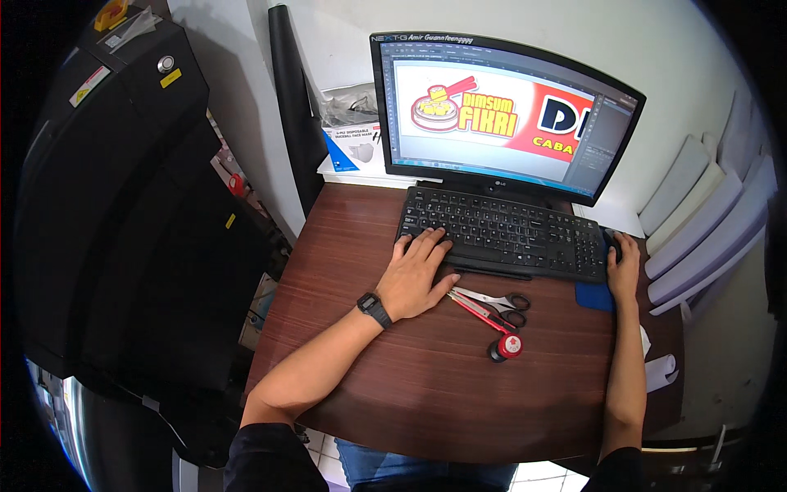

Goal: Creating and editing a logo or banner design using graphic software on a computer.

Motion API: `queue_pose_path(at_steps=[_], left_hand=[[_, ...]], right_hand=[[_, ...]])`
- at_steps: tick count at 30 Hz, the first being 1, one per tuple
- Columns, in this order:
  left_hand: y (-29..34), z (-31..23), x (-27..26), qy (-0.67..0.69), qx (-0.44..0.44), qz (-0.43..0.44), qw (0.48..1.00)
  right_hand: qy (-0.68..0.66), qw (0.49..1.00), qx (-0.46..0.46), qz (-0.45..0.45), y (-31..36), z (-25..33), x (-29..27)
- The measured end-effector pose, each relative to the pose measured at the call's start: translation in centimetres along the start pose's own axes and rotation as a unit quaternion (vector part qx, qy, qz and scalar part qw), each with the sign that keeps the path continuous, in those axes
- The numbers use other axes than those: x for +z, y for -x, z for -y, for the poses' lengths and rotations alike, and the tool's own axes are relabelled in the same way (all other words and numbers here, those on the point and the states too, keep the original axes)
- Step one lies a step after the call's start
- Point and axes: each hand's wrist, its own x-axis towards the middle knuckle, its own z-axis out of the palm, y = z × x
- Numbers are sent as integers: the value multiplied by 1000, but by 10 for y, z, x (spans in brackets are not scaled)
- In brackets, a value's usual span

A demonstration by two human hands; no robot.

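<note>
My left hand (416,283) lies with its fingers spread over the left end of a black keyboard (508,232), thumb stretched out towards the desk; a black watch (375,311) is on that wrist. At the keyboard's right end, my right hand (625,271) is curled over a dark computer mouse (611,240), mostly covered by the fingers. Behind the keyboard stands a monitor (492,148) with a colourful banner design on screen. Just right of my left thumb lie scissors (497,302) and a slim red cutter (474,311). A small red-and-black round object (507,348) sits at their lower end.
The brown wooden desk (369,394) carries everything. A blue mouse pad (593,297) shows beside my right hand. White paper rolls (697,221) lean at the right. A face mask box (354,148) stands left of the monitor. A large black machine (123,205) fills the left side.
</note>
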Motion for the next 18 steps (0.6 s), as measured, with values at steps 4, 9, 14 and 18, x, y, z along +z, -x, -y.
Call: queue_pose_path(at_steps=[4, 9, 14, 18], left_hand=[[0, -1, 0, 1, -2, 0, 1000], [0, 0, 1, 4, -5, -4, 1000], [0, 0, 0, 1, -7, -3, 1000], [0, 0, 1, 3, -5, -3, 1000]], right_hand=[[4, 1000, -4, -3, 0, -2, 1], [5, 1000, 1, 1, 0, 0, 1], [0, 1000, 1, 0, 0, 3, -1], [4, 1000, -9, -1, 0, 0, 0]])
